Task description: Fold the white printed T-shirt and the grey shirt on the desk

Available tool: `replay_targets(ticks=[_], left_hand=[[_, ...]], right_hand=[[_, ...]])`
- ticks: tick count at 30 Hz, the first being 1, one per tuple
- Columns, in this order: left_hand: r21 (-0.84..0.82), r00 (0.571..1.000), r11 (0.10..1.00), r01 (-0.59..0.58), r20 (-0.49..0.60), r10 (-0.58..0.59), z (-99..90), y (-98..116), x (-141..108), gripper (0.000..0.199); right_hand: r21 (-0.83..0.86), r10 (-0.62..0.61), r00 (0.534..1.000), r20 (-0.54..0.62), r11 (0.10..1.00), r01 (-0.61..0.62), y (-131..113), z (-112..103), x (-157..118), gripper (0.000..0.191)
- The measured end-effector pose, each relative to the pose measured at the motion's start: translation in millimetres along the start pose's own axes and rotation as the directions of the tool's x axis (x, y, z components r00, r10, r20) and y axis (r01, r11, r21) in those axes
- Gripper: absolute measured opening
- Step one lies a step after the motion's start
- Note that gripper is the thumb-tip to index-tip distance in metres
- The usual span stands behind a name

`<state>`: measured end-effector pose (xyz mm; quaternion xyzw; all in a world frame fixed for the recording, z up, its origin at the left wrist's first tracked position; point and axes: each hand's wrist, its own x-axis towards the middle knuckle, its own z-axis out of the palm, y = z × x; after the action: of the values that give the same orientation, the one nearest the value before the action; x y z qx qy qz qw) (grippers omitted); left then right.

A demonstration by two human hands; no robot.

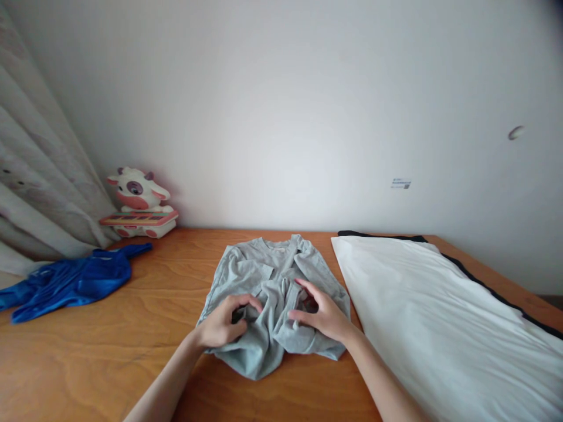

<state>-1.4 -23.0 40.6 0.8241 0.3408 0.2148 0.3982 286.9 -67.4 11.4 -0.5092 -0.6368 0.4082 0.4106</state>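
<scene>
A: Panel, head view. Where does the pale grey cotton knit shirt [275,293] lie, and how is it held?

B: It lies on the orange-brown wooden desk [109,346], directly under both sets of fingers. The left hand [222,325] has its fingers curled shut on a bunched fold at the near left part of the shirt. The right hand [323,316] rests on the cloth with its fingers spread apart and flat, pressing rather than pinching.

A: Why that arrangement?

B: Judged from the pose, one hand gathers loose fabric while the other pins the garment so it does not slide on the smooth wood.

A: Orientation?

B: The neckline points away from the fingers, toward the wall; the rumpled hem end sits nearest the wrists. The long axis thus runs near to far.

A: Surroundings?

B: Just right of the right fingers, a white sheet-like cloth with black edging [431,316]. Well left of the left fingers, a shiny blue satin garment [70,281]; beyond it, a white-and-pink toy cow with a small keyboard [138,205].
</scene>
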Motion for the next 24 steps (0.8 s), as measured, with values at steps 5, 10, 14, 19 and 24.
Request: replay_targets(ticks=[5, 10, 14, 19, 24], left_hand=[[-0.430, 0.999, 0.902, 0.034, 0.036, -0.020, -0.6, 4, -1, 0.042], [-0.023, 0.999, 0.999, -0.040, 0.023, 0.040, 7.7, 10, 7, 0.038], [0.082, 0.974, 0.983, -0.165, 0.173, 0.149, 10.1, 17, 8, 0.052], [0.131, 0.994, 0.987, -0.096, -0.031, 0.101, 9.9, 7, 9, 0.051], [0.451, 0.910, 0.880, 0.149, -0.410, 0.056, 8.1, -38, 15, 0.043]], right_hand=[[0.159, -0.066, 0.996, 0.067, 0.986, 0.055, -5, -1, 1, 0.052], [-0.067, -0.199, 0.975, 0.103, 0.976, 0.207, -15, 8, -2, 0.039], [-0.097, -0.184, 0.937, 0.296, 0.970, 0.222, -18, 10, -4, 0.031], [-0.140, -0.068, 0.890, 0.451, 0.979, 0.146, -9, 8, -4, 0.047], [-0.173, 0.044, 0.870, 0.492, 0.984, 0.048, -4, 6, -6, 0.047]])
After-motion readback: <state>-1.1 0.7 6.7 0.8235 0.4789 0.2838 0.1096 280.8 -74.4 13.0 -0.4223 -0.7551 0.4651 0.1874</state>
